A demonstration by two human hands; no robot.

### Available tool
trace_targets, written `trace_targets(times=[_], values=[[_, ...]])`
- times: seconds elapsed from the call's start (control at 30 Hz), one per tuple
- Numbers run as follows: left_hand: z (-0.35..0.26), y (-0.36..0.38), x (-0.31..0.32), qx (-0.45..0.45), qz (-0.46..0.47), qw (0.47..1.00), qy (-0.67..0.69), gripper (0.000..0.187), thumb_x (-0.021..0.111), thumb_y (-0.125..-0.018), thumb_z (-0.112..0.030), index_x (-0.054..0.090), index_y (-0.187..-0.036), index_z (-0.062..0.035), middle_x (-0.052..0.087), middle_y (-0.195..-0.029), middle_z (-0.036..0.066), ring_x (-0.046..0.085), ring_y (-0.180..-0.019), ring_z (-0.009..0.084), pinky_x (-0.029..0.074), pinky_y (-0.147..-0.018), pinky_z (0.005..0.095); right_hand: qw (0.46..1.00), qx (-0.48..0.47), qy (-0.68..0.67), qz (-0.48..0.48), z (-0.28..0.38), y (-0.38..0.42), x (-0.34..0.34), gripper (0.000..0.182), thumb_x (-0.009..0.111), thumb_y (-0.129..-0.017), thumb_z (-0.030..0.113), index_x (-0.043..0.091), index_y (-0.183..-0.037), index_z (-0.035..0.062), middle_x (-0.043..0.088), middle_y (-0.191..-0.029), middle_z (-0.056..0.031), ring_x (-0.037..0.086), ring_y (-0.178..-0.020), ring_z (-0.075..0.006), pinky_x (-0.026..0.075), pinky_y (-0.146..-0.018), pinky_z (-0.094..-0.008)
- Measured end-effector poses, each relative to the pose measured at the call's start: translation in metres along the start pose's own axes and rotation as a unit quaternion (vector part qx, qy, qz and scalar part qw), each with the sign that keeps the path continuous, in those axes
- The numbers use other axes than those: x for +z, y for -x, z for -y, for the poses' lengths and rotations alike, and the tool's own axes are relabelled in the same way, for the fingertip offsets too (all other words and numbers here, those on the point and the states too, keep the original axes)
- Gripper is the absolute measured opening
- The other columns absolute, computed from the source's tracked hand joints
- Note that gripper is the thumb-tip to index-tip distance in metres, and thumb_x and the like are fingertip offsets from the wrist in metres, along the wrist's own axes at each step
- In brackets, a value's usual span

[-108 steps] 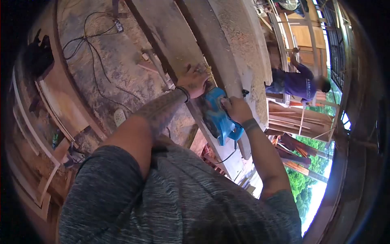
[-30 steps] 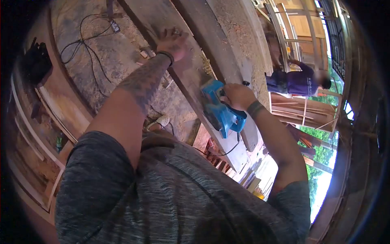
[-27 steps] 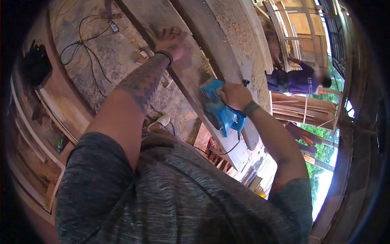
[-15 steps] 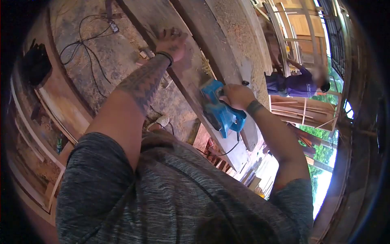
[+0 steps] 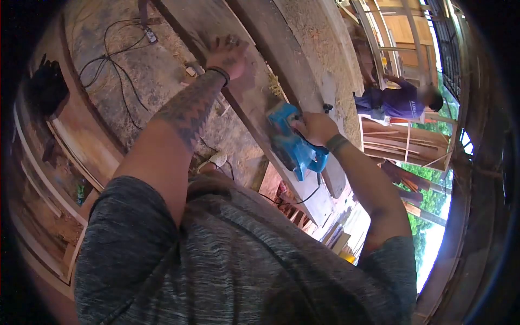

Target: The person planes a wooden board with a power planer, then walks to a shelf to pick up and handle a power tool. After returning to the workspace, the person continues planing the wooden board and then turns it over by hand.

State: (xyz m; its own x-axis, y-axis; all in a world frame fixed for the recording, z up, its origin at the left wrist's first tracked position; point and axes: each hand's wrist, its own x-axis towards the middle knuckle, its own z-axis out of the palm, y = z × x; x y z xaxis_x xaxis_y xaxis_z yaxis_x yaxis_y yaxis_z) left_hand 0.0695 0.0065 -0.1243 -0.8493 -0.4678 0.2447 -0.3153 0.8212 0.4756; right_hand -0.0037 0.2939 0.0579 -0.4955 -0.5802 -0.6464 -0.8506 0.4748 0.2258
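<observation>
A blue power sander rests on a long wooden plank, its cable trailing off the lower end. My right hand is wrapped round the sander's handle. Farther up the same plank, my left hand lies on the wood with its fingers spread. A dark band circles each wrist. A second plank runs alongside, beyond a dark gap. What the sander's underside touches is hidden.
Coiled black cable with a socket box lies on the dusty floor. A black glove-like item is at the left. Another person in a purple shirt is at the right, near stacked timber.
The sander and my right hand have shifted very slightly. My left hand stays in place on the plank. The other person's head and arm have moved a little.
</observation>
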Motion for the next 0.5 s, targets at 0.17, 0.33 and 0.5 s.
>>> trace_targets(times=[0.17,0.33,0.5], values=[[0.003,0.000,0.004,-0.014,0.025,0.999,0.044,0.038,0.058,-0.093,-0.032,0.064,-0.127,-0.0170,0.062,-0.138,0.012,0.049,-0.137,0.0357,0.023,-0.118,0.0626,0.991,0.049,-0.098,0.073,-0.015,-0.017,0.013,0.055,0.058,-0.098,0.054,0.068,-0.117,0.0033,0.072,-0.100,-0.0242,0.070,-0.093,-0.0459,0.054,-0.086,-0.0545],[0.008,-0.003,0.024,-0.006,0.029,0.998,-0.050,0.044,0.049,-0.096,-0.046,0.060,-0.132,-0.0225,0.056,-0.139,0.008,0.043,-0.139,0.0379,0.021,-0.120,0.0631,0.996,-0.069,0.028,-0.043,-0.008,0.004,-0.009,0.059,0.057,-0.099,0.052,0.064,-0.122,-0.0011,0.072,-0.104,-0.0250,0.069,-0.099,-0.0455,0.054,-0.086,-0.0538],[0.006,-0.003,0.024,-0.007,0.024,0.999,-0.039,0.043,0.055,-0.094,-0.043,0.060,-0.132,-0.0242,0.060,-0.137,0.008,0.045,-0.138,0.0395,0.024,-0.118,0.0647,0.999,-0.023,0.023,-0.003,-0.003,-0.004,-0.006,0.053,0.055,-0.101,0.046,0.068,-0.115,-0.0025,0.071,-0.111,-0.0280,0.069,-0.102,-0.0452,0.054,-0.088,-0.0531]])
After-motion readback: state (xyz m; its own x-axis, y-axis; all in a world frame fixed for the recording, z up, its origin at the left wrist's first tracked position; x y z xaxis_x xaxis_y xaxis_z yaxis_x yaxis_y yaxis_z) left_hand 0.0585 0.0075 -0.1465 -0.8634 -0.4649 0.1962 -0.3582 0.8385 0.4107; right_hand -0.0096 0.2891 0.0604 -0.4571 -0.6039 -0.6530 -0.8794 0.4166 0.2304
